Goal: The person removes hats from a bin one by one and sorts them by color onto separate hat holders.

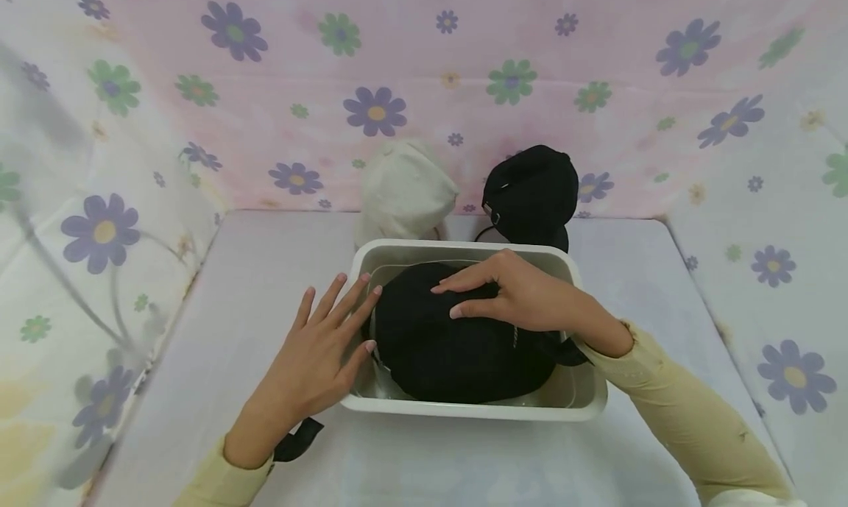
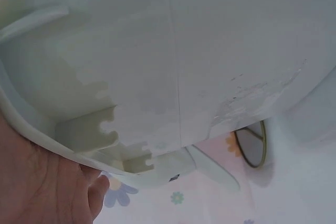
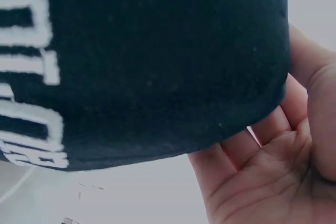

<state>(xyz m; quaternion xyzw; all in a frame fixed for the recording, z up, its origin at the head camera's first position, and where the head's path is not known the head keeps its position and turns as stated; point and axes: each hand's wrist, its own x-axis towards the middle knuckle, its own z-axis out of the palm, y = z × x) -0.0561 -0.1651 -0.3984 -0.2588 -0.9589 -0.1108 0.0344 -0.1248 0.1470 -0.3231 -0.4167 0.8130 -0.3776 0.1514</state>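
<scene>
A black cloth cap [image 1: 457,352] fills most of a white plastic basin [image 1: 464,411]. Its white raised lettering [image 3: 31,72] shows in the right wrist view. My right hand [image 1: 523,297] lies over the top of the cap, fingers and thumb extended and slightly apart. In the right wrist view, those fingers [image 3: 231,153] are partly hidden behind the cloth. On the left, my left hand [image 1: 318,360] is spread at the basin's rim, fingertips reaching the cap's left edge. From the left wrist, the basin's pale wall [image 2: 126,66] takes up most of the view.
Behind the basin stand a cream cap [image 1: 405,187] and a second black cap [image 1: 533,194] with a small metal buckle. All sit on a white-covered table [image 1: 265,271], enclosed by flowered cloth walls [image 1: 424,73].
</scene>
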